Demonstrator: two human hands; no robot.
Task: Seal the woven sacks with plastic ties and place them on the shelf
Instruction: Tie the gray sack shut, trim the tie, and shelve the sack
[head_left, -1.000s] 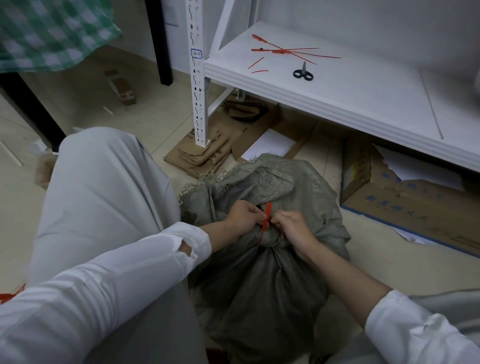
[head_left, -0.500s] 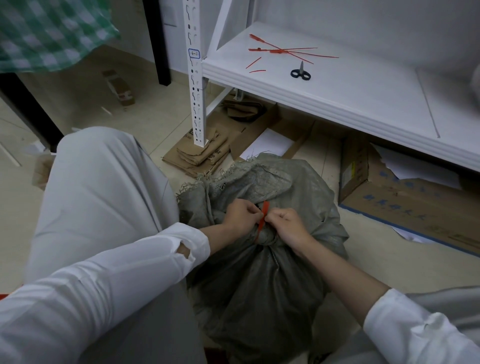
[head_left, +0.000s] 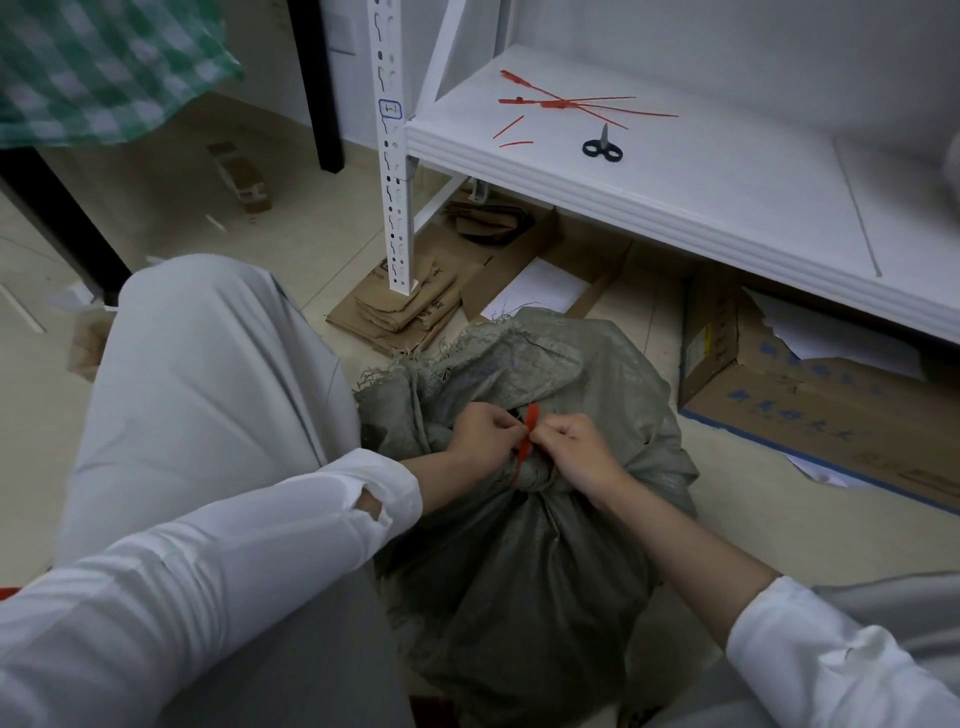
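A grey-green woven sack (head_left: 519, 561) stands on the floor between my knees, its neck bunched together. A red plastic tie (head_left: 529, 431) wraps that neck and sticks up between my hands. My left hand (head_left: 485, 434) pinches the tie from the left, fingers curled. My right hand (head_left: 574, 449) pinches it from the right, also curled. The white shelf (head_left: 701, 208) is ahead and to the right, with several spare red ties (head_left: 566, 104) and black scissors (head_left: 602, 145) lying on it.
A shelf upright (head_left: 395, 156) stands ahead on flattened cardboard (head_left: 410, 312). An open cardboard box (head_left: 810, 395) sits under the shelf at right. My left knee (head_left: 208, 364) rises at left. A black table leg (head_left: 67, 223) and green checked cloth (head_left: 104, 67) are at far left.
Both hands stay at the sack's neck on the tie; they have shifted slightly closer together, and the tie's upright end looks a little shorter.
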